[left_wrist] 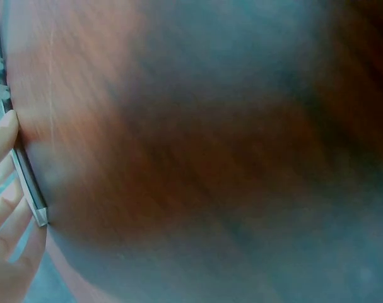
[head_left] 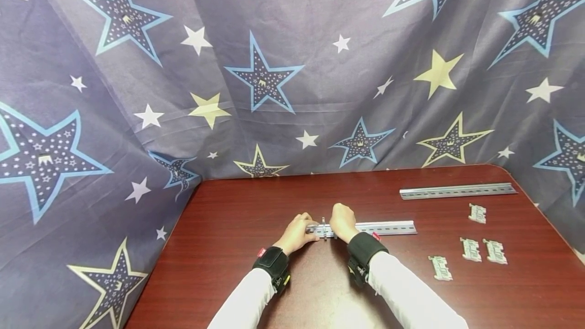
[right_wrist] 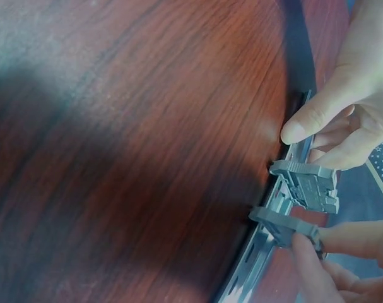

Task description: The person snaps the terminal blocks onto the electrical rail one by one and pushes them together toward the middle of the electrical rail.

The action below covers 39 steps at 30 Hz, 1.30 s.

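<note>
A slotted metal DIN rail [head_left: 388, 228] lies crosswise on the table in front of me. My left hand [head_left: 296, 231] grips its left end, thumb along the near edge and fingers on the far side, as the left wrist view shows of the rail [left_wrist: 28, 180]. One grey terminal block [right_wrist: 310, 186] stands upright on the rail just right of that hand. Beside it, a second terminal block [right_wrist: 276, 225] sits at the rail, pinched between thumb and fingers of my right hand [head_left: 343, 221]. In the head view this second block is mostly hidden by the hand.
Several loose terminal blocks, among them one terminal block [head_left: 441, 268], lie on the right of the brown table [head_left: 237, 207]. Another DIN rail [head_left: 458, 191] rests near the back right edge. A star-patterned curtain [head_left: 320, 90] hangs behind the table.
</note>
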Motion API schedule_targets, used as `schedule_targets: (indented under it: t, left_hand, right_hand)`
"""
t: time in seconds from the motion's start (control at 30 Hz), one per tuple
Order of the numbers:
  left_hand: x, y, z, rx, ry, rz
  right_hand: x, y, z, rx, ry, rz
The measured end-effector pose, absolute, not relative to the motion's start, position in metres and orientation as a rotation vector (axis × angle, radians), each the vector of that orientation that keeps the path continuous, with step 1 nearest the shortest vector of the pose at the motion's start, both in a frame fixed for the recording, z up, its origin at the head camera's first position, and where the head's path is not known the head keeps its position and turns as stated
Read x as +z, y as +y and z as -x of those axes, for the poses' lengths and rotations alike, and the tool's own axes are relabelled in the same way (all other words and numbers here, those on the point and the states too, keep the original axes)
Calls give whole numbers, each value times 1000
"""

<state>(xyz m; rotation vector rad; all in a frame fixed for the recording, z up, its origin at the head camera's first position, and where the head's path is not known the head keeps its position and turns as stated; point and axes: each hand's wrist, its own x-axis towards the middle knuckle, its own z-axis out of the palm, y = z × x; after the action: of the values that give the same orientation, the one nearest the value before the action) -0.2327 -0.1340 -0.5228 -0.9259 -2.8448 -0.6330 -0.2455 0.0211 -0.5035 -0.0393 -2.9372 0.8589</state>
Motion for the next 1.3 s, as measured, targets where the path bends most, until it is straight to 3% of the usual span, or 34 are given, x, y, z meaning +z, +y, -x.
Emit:
schedule_targets:
  t: [0.17,0.5,1.0,1.1,1.3]
  left_hand:
    - [-523,-135,232,-618,-2838,933]
    - [-523,-136,233,-664,-2826,925]
    - [-521,-134,233,-649,-2849,912]
    - [-521,-133,233,-647,-2858,906]
    - [-522,-134,232,-651,-2859,906]
  right_hand:
    - [-537,20,270,809,-2932,56]
    - [-482,19,237,860,-2986,68]
    - [-483,21,242,886,-3009,86]
    - [-500,26,253,920,-3009,88]
    - [-628,41,320,829,-2838,-61]
